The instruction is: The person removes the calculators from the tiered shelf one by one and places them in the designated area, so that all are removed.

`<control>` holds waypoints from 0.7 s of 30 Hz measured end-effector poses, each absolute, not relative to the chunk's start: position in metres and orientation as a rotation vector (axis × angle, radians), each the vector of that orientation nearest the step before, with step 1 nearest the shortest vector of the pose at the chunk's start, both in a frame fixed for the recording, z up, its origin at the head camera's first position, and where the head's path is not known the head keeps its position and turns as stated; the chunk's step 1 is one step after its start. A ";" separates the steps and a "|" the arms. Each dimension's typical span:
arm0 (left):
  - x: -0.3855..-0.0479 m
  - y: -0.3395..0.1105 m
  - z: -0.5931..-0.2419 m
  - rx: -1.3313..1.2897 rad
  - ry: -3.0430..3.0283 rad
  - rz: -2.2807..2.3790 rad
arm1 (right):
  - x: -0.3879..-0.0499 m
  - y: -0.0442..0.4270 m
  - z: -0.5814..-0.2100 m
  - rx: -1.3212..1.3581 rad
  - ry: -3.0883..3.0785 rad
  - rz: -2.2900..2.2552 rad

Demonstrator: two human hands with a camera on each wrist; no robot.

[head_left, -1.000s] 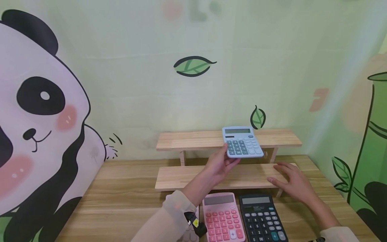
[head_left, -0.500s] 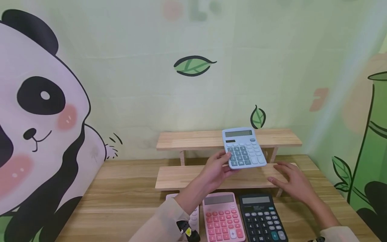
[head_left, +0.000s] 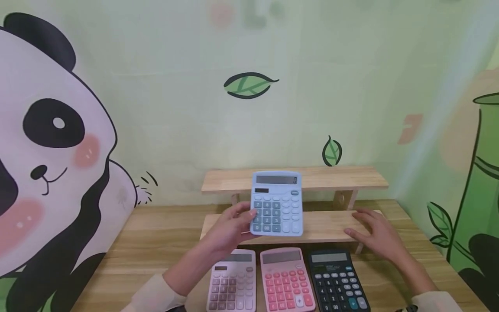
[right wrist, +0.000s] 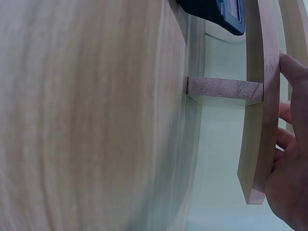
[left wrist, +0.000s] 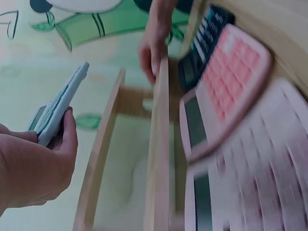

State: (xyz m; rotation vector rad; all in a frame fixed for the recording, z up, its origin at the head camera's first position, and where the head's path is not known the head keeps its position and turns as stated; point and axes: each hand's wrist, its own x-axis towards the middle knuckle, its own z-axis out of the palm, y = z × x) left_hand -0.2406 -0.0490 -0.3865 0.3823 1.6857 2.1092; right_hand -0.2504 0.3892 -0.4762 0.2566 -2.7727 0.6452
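Observation:
A light blue calculator (head_left: pixel 277 203), its display showing 0, is pinched by its left edge in my left hand (head_left: pixel 228 227). It is held in front of the two-step wooden shelf (head_left: pixel 323 232), facing me, with the thumb on the keys' side and the fingers behind. The left wrist view shows the same calculator (left wrist: pixel 60 106) edge-on, apart from the shelf boards. My right hand (head_left: pixel 378 234) rests on the right end of the lower board, fingers relaxed. The right wrist view has that hand (right wrist: pixel 293 144) against the board (right wrist: pixel 269 120).
On the wooden table (head_left: pixel 156 251) before the shelf lie a pale lilac calculator (head_left: pixel 232 281), a pink calculator (head_left: pixel 287 279) and a black calculator (head_left: pixel 338 279), side by side. Behind the shelf's upper board (head_left: pixel 339 178) hangs a green backdrop with a printed panda.
My left hand has brought the light blue calculator left and down from before the upper board and turned it more upright. The lilac calculator has come into fuller view. My right hand stays put.

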 end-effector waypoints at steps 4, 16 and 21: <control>-0.237 -0.098 -0.388 0.301 1.820 2.064 | -0.248 0.388 -0.477 0.256 -2.770 0.650; -0.206 -0.209 -0.424 0.174 1.954 1.925 | -0.248 0.385 -0.475 0.286 -2.752 0.647; -0.193 -0.242 -0.436 0.085 1.995 1.832 | -0.247 0.387 -0.475 0.279 -2.748 0.631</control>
